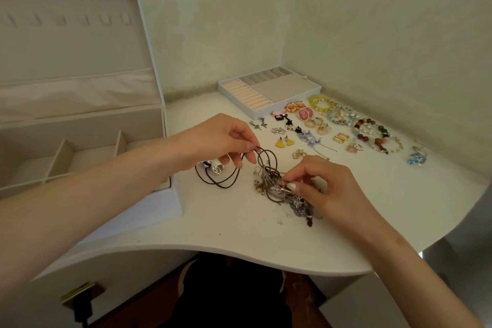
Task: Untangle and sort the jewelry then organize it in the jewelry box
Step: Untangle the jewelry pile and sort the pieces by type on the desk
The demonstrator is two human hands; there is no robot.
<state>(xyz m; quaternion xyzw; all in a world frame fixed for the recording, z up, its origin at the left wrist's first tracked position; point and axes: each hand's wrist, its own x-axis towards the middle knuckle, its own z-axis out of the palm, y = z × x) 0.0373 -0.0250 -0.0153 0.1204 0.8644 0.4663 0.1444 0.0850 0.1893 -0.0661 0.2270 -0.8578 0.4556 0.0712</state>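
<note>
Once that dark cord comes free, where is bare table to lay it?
Bare table lies between the tangle and the near curved edge, between the jewelry box and the tray, and right of the right hand near the blue piece. Crowded: the sorted earrings and bracelets before the tray.

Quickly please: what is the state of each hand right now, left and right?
Left hand: closed, pinching the brown cord.
Right hand: closed, pinching the tangle of chains.

A white desk [239, 234] with a wavy front edge stood against pale patterned wallpaper [346, 21]; below it, a black plug [82, 307] sat in a brass-coloured socket plate [69, 294].
</note>
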